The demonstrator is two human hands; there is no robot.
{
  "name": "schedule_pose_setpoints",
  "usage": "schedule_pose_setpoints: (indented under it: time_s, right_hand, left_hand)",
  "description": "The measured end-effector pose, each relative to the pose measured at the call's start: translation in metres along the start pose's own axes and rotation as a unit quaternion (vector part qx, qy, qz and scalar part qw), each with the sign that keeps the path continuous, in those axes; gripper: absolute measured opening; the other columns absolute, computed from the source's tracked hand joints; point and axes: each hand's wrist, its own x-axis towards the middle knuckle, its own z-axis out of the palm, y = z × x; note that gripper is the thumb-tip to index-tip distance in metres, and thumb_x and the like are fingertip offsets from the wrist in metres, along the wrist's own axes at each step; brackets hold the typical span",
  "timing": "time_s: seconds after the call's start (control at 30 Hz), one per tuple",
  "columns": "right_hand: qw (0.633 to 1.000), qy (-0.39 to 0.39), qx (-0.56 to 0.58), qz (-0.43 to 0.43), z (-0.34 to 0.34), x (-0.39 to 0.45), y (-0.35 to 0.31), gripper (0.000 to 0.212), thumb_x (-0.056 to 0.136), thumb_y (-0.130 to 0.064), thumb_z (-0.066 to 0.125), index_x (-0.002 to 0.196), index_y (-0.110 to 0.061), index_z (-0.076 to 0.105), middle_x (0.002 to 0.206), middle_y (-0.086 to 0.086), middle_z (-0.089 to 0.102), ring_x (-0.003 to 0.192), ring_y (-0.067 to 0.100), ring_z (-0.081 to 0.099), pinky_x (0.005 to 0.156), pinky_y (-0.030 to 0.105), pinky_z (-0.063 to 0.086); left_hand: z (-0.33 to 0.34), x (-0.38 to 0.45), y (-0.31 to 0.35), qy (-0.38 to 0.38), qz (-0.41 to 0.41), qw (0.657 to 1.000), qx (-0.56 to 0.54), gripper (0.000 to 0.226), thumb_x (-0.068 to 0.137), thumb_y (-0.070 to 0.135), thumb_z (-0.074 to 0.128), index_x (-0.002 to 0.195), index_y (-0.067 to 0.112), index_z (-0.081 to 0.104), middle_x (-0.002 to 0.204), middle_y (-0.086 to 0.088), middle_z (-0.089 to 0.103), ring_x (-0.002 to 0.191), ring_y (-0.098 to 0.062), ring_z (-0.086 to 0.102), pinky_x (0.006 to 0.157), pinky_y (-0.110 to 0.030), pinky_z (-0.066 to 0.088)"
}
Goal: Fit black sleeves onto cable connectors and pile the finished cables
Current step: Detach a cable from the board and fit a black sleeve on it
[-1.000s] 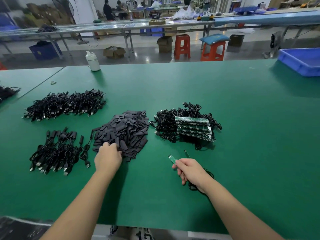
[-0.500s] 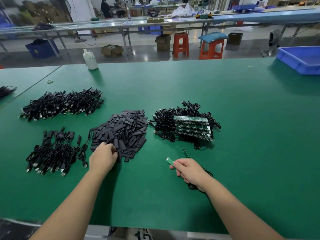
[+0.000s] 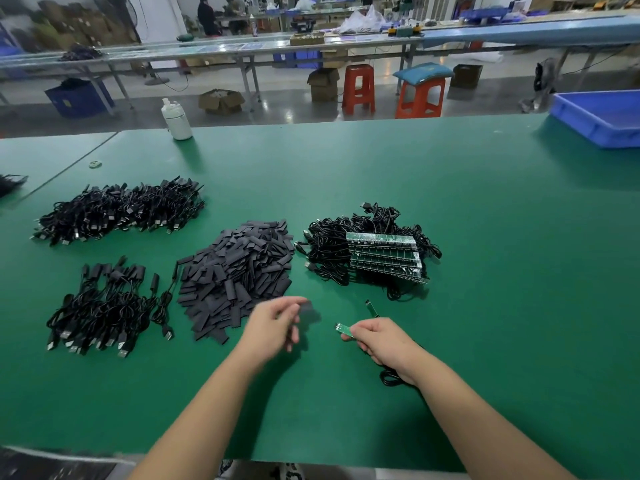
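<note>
A green worktop [image 3: 485, 271] seen from above, with two bare arms reaching in from the near edge. At far left lies a long heap of black cables [image 3: 121, 209], and nearer the viewer a smaller pile of cables with sleeved connectors [image 3: 104, 306]. Just right of these sits a mound of loose black sleeves [image 3: 235, 271]. The left hand [image 3: 273, 323] hovers beside the mound's near right edge, blurred, fingers curled and pinching one dark sleeve [image 3: 308, 311] at its tip. To its right, apart from it, the right hand [image 3: 377, 341] grips a cable by its small green connector board [image 3: 344, 330], which sticks out toward the left hand; the cable's black coil [image 3: 391, 377] trails under the wrist. Behind the right hand lies a bundle of unfinished cables with rows of green boards [image 3: 384, 258] stacked on top. Nothing lies between the two hands. At the worktop's far edge stand a white bottle [image 3: 177, 121] on the left and a blue bin [image 3: 599, 116] on the right. Beyond are orange stools [image 3: 358, 88], cardboard boxes and long benches. No writing is legible anywhere.
</note>
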Motion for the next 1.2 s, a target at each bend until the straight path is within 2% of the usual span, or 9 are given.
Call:
schedule_pose_setpoints:
  time_s: [0.07,0.13,0.27,0.43,0.63,0.77,0.97,1.2]
  right_hand:
    - [1.000,0.002,0.009,0.010,0.001,0.001,-0.002,0.029,0.096,-0.022,0.051,0.083,-0.015,0.076,0.055,-0.007,0.046,0.044,0.008,0.029,0.042,0.020,0.024]
    - [1.000,0.001,0.017,0.017,0.001,0.000,-0.004,0.028,0.094,-0.018,0.048,0.079,-0.012,0.071,0.056,-0.006,0.047,0.042,0.007,0.030,0.041,0.021,0.022]
    - [0.999,-0.012,0.045,0.025,-0.002,-0.002,-0.004,0.026,0.097,-0.015,0.044,0.084,-0.009,0.065,0.060,-0.003,0.058,0.042,0.007,0.032,0.039,0.020,0.021]
    - [0.998,-0.034,0.043,0.034,-0.004,-0.001,-0.004,0.024,0.099,-0.016,0.045,0.089,-0.007,0.065,0.061,-0.003,0.060,0.043,0.008,0.032,0.037,0.019,0.021]
    - [0.998,-0.050,0.026,0.040,-0.003,0.000,-0.003,0.024,0.096,-0.018,0.046,0.084,-0.010,0.065,0.058,-0.003,0.058,0.044,0.009,0.031,0.038,0.020,0.019]
    - [0.997,-0.057,0.035,0.038,-0.004,0.001,-0.002,0.023,0.094,-0.018,0.047,0.083,-0.010,0.065,0.059,-0.001,0.058,0.043,0.009,0.032,0.037,0.020,0.019]
    - [0.996,-0.078,0.015,0.037,-0.008,0.003,0.002,0.023,0.097,-0.021,0.050,0.088,-0.010,0.068,0.058,-0.002,0.056,0.041,0.008,0.035,0.037,0.019,0.022]
    - [0.993,-0.101,-0.007,0.053,-0.010,0.004,0.000,0.023,0.098,-0.016,0.048,0.088,-0.009,0.067,0.054,-0.005,0.049,0.040,0.007,0.027,0.036,0.020,0.018]
  left_hand:
    - [0.021,-0.006,-0.004,-0.054,-0.004,0.998,-0.029,0.022,0.100,0.018,0.055,0.114,0.029,0.067,0.060,-0.003,0.064,0.047,-0.017,0.054,0.050,-0.027,0.048]
    - [0.035,-0.009,-0.008,-0.077,0.001,0.996,-0.044,0.022,0.098,0.014,0.059,0.114,0.027,0.066,0.058,-0.003,0.062,0.044,-0.017,0.051,0.050,-0.026,0.047]
    - [0.043,-0.009,-0.019,-0.059,0.001,0.997,-0.055,0.019,0.095,0.010,0.063,0.107,0.023,0.071,0.057,0.001,0.058,0.042,-0.017,0.046,0.046,-0.023,0.043]
    - [0.044,-0.010,-0.027,-0.038,-0.006,0.994,-0.102,0.020,0.094,0.008,0.063,0.108,0.020,0.072,0.074,-0.011,0.072,0.041,-0.017,0.048,0.045,-0.023,0.044]
    - [0.049,-0.010,-0.031,-0.017,-0.002,0.996,-0.090,0.019,0.094,0.012,0.065,0.097,0.026,0.077,0.061,-0.006,0.065,0.039,-0.017,0.046,0.043,-0.023,0.040]
    - [0.051,-0.011,-0.030,-0.016,-0.002,0.996,-0.091,0.018,0.093,0.010,0.065,0.097,0.023,0.077,0.057,-0.007,0.062,0.039,-0.017,0.047,0.043,-0.024,0.041]
    - [0.051,-0.012,-0.028,-0.027,-0.002,0.996,-0.084,0.018,0.093,0.008,0.065,0.102,0.019,0.075,0.058,-0.008,0.063,0.041,-0.018,0.049,0.047,-0.027,0.046]
    - [0.047,-0.012,-0.024,-0.070,-0.006,0.995,-0.064,0.018,0.093,0.005,0.064,0.101,0.017,0.074,0.058,-0.006,0.062,0.043,-0.017,0.051,0.050,-0.028,0.050]
